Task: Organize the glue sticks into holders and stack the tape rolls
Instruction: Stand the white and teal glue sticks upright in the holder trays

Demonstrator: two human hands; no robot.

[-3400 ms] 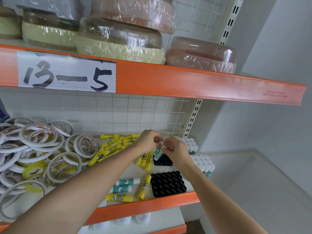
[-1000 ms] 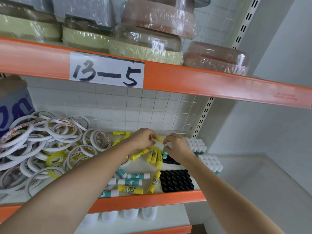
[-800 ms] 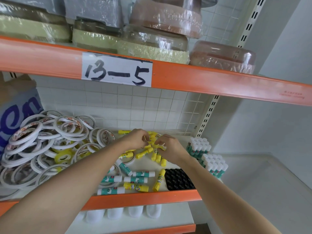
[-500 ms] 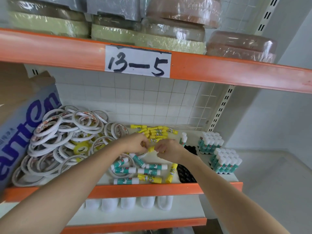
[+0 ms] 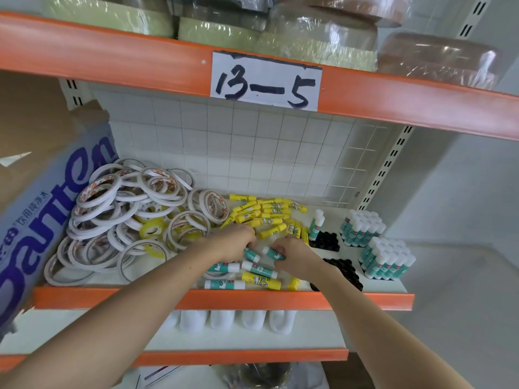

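Glue-stick sorting is underway: the right hand (image 5: 295,255) grips a green glue stick (image 5: 273,253); the left hand (image 5: 234,242) curls over another, grip unclear. Next, stand it in the black holder (image 5: 325,242) at 3 o'clock.

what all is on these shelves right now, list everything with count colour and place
tape rolls: dozens, white plus a few yellow, heaped shelf left
yellow glue sticks: many, lying loose, shelf middle
teal glue sticks: several, lying loose near front edge
filled holders: two, teal sticks with white caps, upright, shelf right
black holders: two, one upright stick in the rear one
label: one, white, "13-5", upper beam
wrapped rolls: several, green and brown, top shelf
box: one, blue lettering, far left
left hand: on loose sticks
right hand: fingers round a teal stick
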